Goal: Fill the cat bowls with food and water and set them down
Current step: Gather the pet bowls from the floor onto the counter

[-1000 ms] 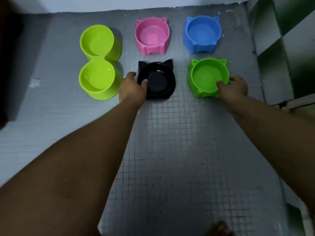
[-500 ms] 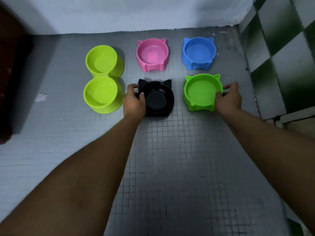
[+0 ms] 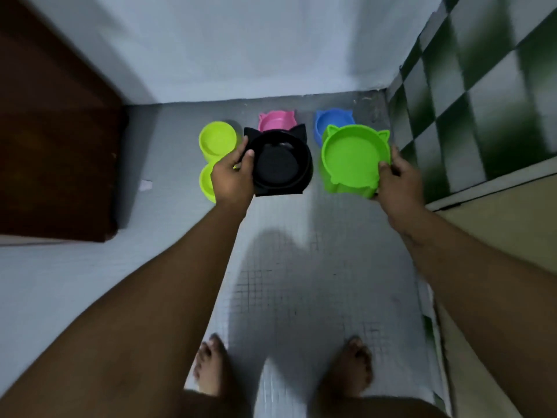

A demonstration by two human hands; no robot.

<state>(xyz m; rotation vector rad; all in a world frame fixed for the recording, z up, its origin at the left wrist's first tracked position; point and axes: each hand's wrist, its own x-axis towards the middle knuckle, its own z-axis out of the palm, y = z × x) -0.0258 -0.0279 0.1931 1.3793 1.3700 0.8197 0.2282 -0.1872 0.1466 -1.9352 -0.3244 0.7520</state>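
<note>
Head view: my left hand (image 3: 232, 176) pinches the black bowl (image 3: 281, 162) rim, right hand (image 3: 398, 179) the green bowl (image 3: 354, 158), both empty, off the floor (image 3: 316, 267); one-edge pinches could let either tip or slip.

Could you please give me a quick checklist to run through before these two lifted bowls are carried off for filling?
1. Left hand grips the black cat-eared plastic bowl by its rim: ok.
2. Right hand grips the green cat-eared plastic bowl: ok.
3. Both bowls roughly level: ok.
4. Bowls hold food or water: not ok, both look empty.
5. Pink cat-eared bowl, blue cat-eared bowl and lime double bowl on the tiled floor: ok.
6. Path ahead: cannot tell.
</note>
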